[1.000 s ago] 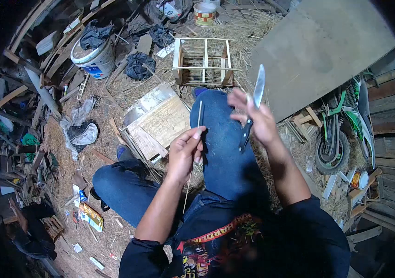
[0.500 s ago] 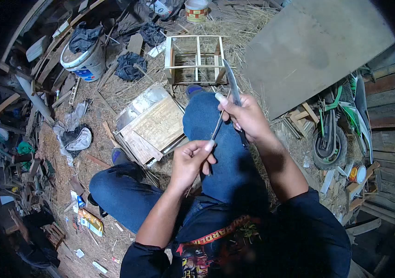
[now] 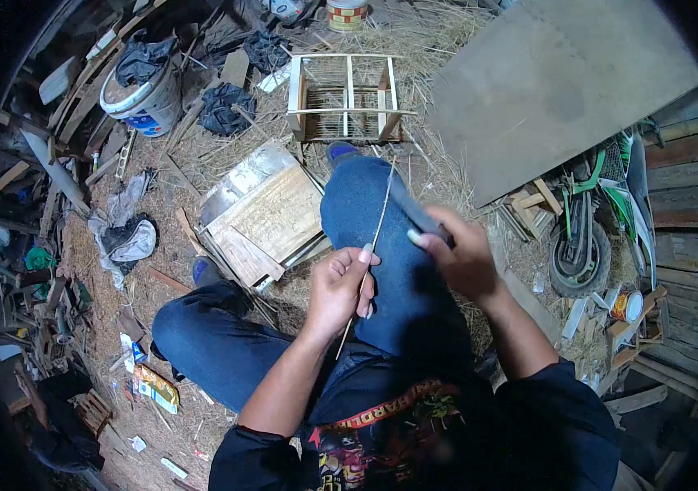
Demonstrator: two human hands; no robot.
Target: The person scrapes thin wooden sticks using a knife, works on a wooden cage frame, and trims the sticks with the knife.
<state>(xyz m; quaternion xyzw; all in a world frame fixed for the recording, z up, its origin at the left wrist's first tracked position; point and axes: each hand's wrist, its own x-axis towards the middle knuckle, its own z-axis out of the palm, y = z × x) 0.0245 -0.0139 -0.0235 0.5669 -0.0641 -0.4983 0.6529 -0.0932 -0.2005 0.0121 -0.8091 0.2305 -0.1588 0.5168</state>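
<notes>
Between the thumb and fingers of my left hand (image 3: 341, 285) is a thin bamboo-like stick (image 3: 384, 211), which slants from above my knee down toward my lap. My right hand (image 3: 465, 252) is wrapped round the handle of a knife (image 3: 411, 208). Its blade points up and to the left, close to the upper part of the stick and blurred by motion. Whether blade and stick touch, I cannot tell. Both hands are over my raised right leg. Beyond my knee stands a small wooden frame cage (image 3: 347, 98) with thin bars.
Left of my knee lie wooden boards (image 3: 271, 217). A white bucket (image 3: 143, 102) and black plastic bags (image 3: 226, 109) are at the upper left. A large flat panel (image 3: 557, 90) leans over a green motorbike (image 3: 586, 221) on the right. Straw and wood scraps cover the floor.
My right hand has moved right and down with the knife, away from the stick's upper end. More of the stick now shows. My left hand has stayed nearly in place.
</notes>
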